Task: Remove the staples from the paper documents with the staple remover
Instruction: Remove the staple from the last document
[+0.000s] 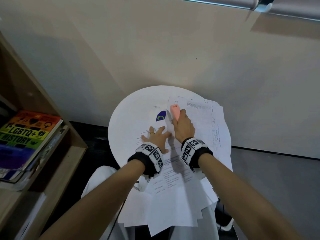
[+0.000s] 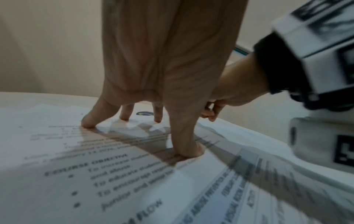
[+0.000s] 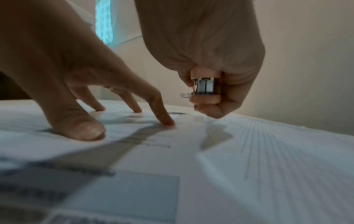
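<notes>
We see the fingers (image 3: pixel 162 116) of the left hand (image 1: pixel 155 136) spread and nearly straight, their tips and the thumb tip pressed down on a printed sheet (image 2: pixel 118 171); this hand grasps nothing. A ring (image 1: pixel 151 133) sits on one of its fingers.

Just to the right, the right hand (image 1: pixel 183 126) is curled tightly round a pink staple remover (image 1: pixel 175 112). In the head view the pink body stands out beyond the thumb and forefinger, pointing away from the person, with a slim metal part (image 1: pixel 169 116) beside it on its left. In the right wrist view we look at the tool's metal end (image 3: pixel 205 87) framed by the closed fingers, a small bright metal piece projecting from its left side; whether that piece is a staple we cannot tell. The tool is held a little above the paper, not touching it, near the left forefinger tip but apart from it.

Under both hands lie loose paper documents (image 1: pixel 174 201), overlapping and fanned, covering the near and right parts of a round white table (image 1: pixel 131 104) and hanging over its near edge. A blue and green logo (image 1: pixel 160 116) shows on a sheet beyond the left fingers. To the left stands a wooden shelf (image 1: pixel 52 153) holding a rainbow-covered book (image 1: pixel 29 134).
</notes>
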Demonstrator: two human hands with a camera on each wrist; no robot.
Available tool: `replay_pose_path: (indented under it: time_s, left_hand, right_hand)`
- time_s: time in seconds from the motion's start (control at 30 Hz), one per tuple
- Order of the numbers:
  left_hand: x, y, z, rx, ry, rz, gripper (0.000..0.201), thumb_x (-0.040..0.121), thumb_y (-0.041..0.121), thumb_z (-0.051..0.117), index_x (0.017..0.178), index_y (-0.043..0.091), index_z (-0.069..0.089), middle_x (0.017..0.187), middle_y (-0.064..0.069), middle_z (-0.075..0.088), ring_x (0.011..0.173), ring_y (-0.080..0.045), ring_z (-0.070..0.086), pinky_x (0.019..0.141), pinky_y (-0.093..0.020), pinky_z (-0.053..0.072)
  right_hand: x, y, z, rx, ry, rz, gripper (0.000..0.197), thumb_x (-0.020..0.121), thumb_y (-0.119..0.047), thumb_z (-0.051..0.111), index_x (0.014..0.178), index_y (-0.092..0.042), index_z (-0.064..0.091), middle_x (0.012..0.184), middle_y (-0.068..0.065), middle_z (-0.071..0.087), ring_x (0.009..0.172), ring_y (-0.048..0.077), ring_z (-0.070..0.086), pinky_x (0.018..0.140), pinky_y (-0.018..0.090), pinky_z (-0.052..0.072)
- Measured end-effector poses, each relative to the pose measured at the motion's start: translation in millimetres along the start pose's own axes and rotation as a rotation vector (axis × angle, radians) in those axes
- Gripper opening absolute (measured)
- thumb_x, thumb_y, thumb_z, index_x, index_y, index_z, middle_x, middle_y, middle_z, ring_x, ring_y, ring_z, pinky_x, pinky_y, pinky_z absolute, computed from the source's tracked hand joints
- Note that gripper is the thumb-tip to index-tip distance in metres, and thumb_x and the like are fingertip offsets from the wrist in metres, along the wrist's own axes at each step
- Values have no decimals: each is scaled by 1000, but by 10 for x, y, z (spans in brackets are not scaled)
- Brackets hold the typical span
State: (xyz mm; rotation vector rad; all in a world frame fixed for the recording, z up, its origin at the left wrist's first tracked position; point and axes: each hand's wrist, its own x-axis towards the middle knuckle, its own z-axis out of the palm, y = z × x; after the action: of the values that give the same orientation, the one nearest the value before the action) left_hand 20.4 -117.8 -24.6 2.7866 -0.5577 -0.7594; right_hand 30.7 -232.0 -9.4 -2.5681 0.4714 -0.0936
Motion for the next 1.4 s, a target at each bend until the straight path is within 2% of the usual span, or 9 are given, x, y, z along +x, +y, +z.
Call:
replay_pose_path:
  time_s: [0.1,0.17,0.27,0.37,0.8,1.0,1.13,1.3,1.4]
  left_hand:
    - [4,-65,4,-199,186,86,41,96,26,50,137,25,46,151,0,34,141,-29,27,110,-53,27]
    - [-58,42,28,-681,421,137,29,100,19,43,123,10,59,123,-11,63,114,-25,58,97,-32,44]
    - [-276,384,25,-1306,403,122,27,98,15,48,114,-1,62,100,-17,68,85,-20,65,79,-20,53]
    - [-417,683,70,-1474,372,119,22,90,10,61,106,-6,65,93,-21,68,85,-24,67,79,-25,57]
    - [-826,1785,388,-1304,422,180,15,81,1,69,94,-8,70,83,-23,70,61,-17,63,69,-26,60]
    - [-785,2478,856,-1150,271,259,12,87,-3,59,90,-9,69,70,-11,64,57,-19,59,57,-18,56]
    - [-578,2656,1749,-908,19,113,32,87,4,56,58,15,57,72,-15,65,73,-30,66,74,-45,59]
    - [-441,2565,2633,-628,-164,-108,40,95,17,50,58,23,36,64,4,46,84,-18,52,76,-24,45]
    - [-285,2439,2907,-540,-158,-164,29,94,13,49,67,16,58,72,-1,58,89,-21,55,72,-24,39]
  right_hand:
    - [-187,130,-200,78,35,-29,27,100,-29,43,114,-6,41,109,13,58,89,33,57,66,35,38]
    - [-336,236,-323,117,62,-34,26,99,-31,44,111,-8,41,105,9,58,82,29,54,65,34,37]
    - [-586,382,-462,153,93,-32,25,99,-33,45,111,-12,41,102,4,59,79,26,54,63,34,37]
    - [-837,512,-610,181,125,-8,26,99,-33,45,114,-12,42,99,1,55,81,25,53,66,34,39]
    - [-1828,1325,-1196,154,281,60,25,97,-34,46,114,-14,43,100,6,60,82,28,59,71,46,50]
    - [-2708,2142,-1428,227,328,248,32,99,-34,46,126,-16,43,105,0,58,85,19,55,61,19,37]
    - [-3193,2724,-1350,344,407,441,41,97,-41,45,131,-18,42,112,2,58,92,21,55,71,31,37]
    - [-3612,3344,-1070,416,481,629,38,90,-43,45,118,-18,45,95,7,60,77,22,55,60,29,37]
    - [-3824,3633,-867,446,516,746,46,81,-44,44,119,-17,48,85,7,59,75,28,55,60,32,35]
